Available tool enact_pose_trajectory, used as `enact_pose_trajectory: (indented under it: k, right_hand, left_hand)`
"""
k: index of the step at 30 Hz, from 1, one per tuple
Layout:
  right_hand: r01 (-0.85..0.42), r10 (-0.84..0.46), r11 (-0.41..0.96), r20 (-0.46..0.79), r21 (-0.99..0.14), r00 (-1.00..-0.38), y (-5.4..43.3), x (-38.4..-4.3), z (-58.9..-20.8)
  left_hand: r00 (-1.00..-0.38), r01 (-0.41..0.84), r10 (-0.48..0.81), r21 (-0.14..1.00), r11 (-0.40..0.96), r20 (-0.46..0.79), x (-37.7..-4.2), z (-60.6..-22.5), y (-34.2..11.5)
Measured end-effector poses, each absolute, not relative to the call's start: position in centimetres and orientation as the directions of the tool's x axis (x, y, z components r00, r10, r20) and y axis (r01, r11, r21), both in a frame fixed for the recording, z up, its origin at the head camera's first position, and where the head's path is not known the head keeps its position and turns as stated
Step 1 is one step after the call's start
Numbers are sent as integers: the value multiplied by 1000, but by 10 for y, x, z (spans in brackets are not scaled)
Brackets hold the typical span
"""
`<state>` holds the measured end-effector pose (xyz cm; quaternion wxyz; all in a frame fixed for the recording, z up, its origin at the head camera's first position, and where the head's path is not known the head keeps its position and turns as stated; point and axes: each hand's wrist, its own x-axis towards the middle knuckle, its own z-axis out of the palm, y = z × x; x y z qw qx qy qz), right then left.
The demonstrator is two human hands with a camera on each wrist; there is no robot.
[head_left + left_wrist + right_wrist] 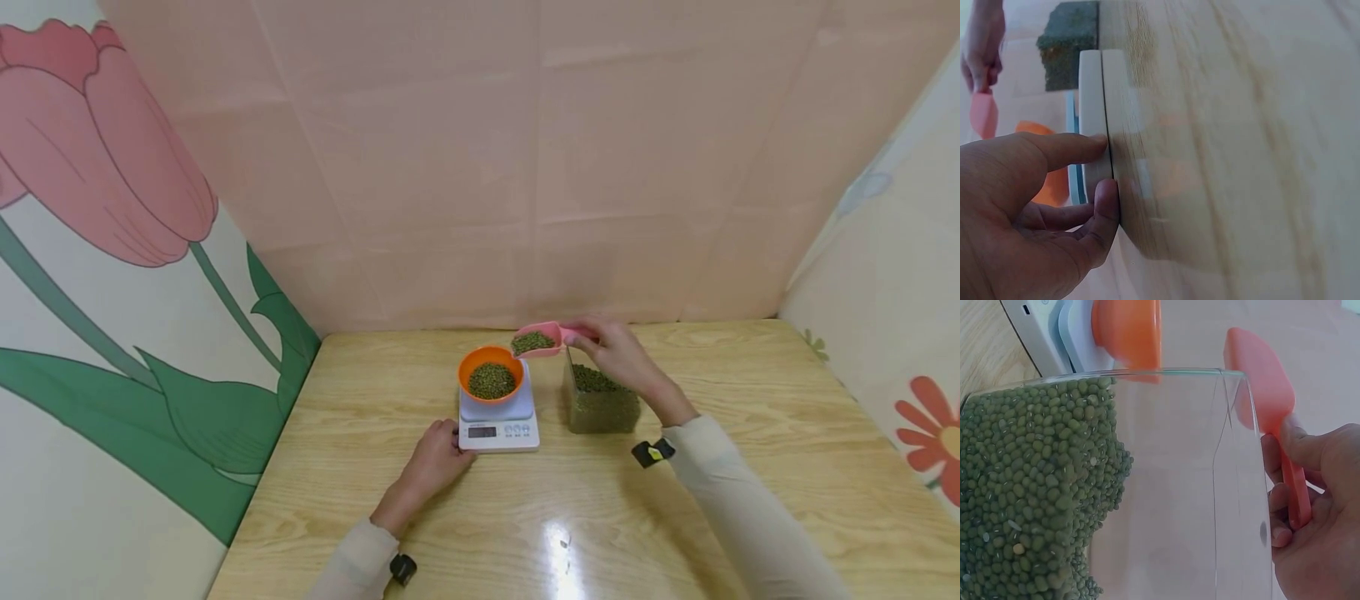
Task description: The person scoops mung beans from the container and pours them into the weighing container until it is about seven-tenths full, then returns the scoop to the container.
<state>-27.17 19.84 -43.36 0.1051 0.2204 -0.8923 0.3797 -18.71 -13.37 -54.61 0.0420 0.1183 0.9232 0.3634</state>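
Observation:
My right hand (617, 354) grips the handle of a pink scoop (551, 327) loaded with green mung beans (532, 342). The scoop's lip is at the upper right rim of an orange bowl (467, 367), which has mung beans (491, 381) in it. That bowl stands on a white kitchen scale (487, 445); its display digits are too small to read. At the scale's front left corner, my left hand (435, 458) holds the edge with thumb and fingers (1105, 200). Below my right hand stands a clear square container (600, 414), partly filled with mung beans (1029, 494).
The wooden table (360, 383) runs back to a pink-covered wall (450, 208). A tulip-printed panel (135, 333) borders it on the left and a flower-printed one (862, 292) on the right. The container's tall wall stands between the scale and my right forearm.

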Motion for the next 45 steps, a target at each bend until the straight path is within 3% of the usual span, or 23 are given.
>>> enact_pose_trajectory:
  k: [45]
  right_hand:
    - [-548, -438, 669, 330, -501, -836, 173, -279, -434]
  left_hand:
    - [-966, 192, 258, 704, 684, 13, -186, -545, -133]
